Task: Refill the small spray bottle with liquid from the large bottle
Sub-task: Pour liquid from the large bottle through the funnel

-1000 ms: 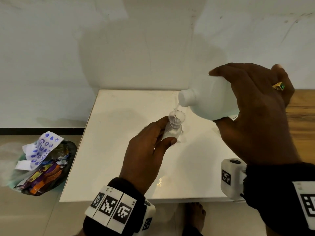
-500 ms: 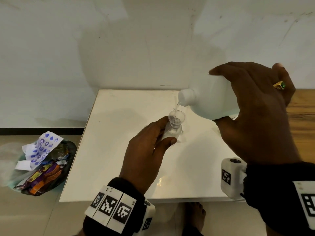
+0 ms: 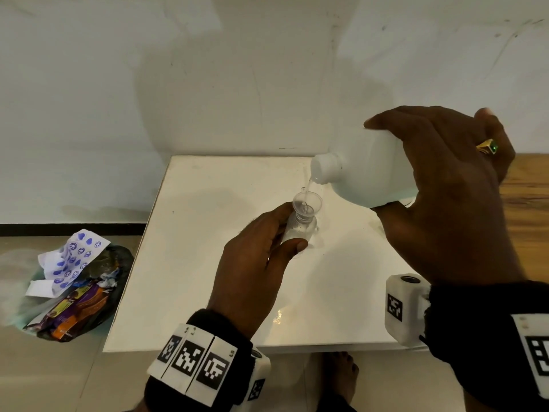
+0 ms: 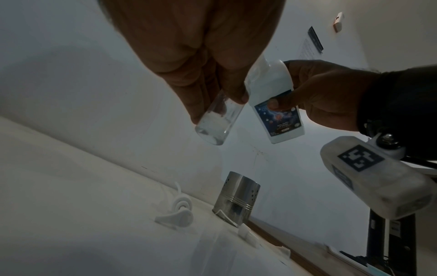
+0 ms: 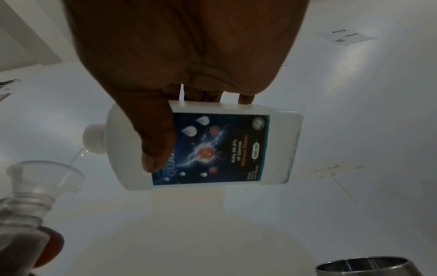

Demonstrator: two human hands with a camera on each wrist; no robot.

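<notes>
Nearest, the left hand [image 3: 255, 263] wraps its fingers [image 4: 198, 104] round the small bottle [image 3: 300, 230], lifted off the table [image 3: 208, 263] and kept upright so the funnel [image 3: 307, 202] catches the stream. Beyond, the right hand [image 3: 451, 197] clasps the big bottle [image 3: 365, 173], tipped neck-down just over the funnel, wrist raised.

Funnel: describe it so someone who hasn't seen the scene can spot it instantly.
Start at the white table against the wall. Above it the left hand holds a small clear bottle upright, beneath the tilted large white bottle. The funnel is the clear cone sitting in the small bottle's neck, catching the thin stream.
</notes>
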